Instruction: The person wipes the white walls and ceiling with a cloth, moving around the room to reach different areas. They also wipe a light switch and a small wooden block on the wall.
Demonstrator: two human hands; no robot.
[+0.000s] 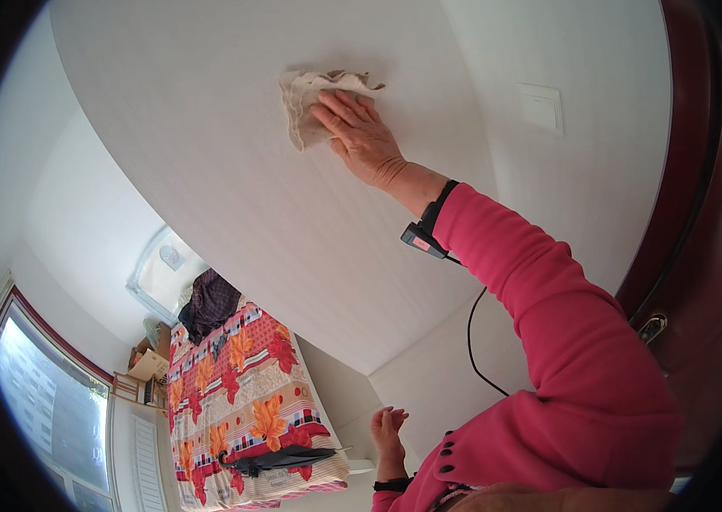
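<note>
And here's my right grip (363, 147), up high on the pale wall (233, 179), laid flat over a crumpled beige cloth (296, 104) and pressing it to the face! Fingers stretched out, not clenched round it; the cloth fans out past my fingertips, its wavy edges lifting at the top and left. A black device (423, 241) sits at that wrist, just below the dark cuff, with a cable (470, 333) looping down from it. Down low, my left grip (388, 433) hangs well apart from the cloth, nothing in it, fingers loosely bent. Over to the right, a white switch (540, 109) on the wall, then a dark red door (694, 341) with a metal handle (653, 328). Away to the left, a bed (267, 375) in a bright leafy cover, a folded black umbrella (284, 461) lying across it, a dark bundle (212, 305) at its far end!
</note>
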